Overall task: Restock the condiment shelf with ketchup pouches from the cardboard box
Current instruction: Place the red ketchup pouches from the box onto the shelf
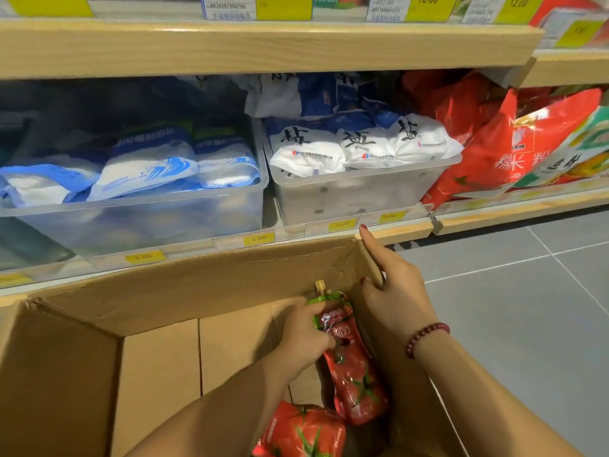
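Note:
An open cardboard box (158,291) stands in front of the shelf. Inside it, at the right, my left hand (304,334) grips the upper part of a red ketchup pouch (354,374) with a green top and a gold cap. A second red ketchup pouch (304,430) lies lower in the box, partly hidden by my left forearm. My right hand (395,291) rests on the box's right wall, fingers curled over its edge and the index finger stretched along it.
The wooden shelf (405,230) behind the box holds two clear bins, one with blue-and-white bags (148,166), one with white salt bags (359,146). Red bags (487,143) lean at the right. Grey floor tiles (514,308) lie to the right.

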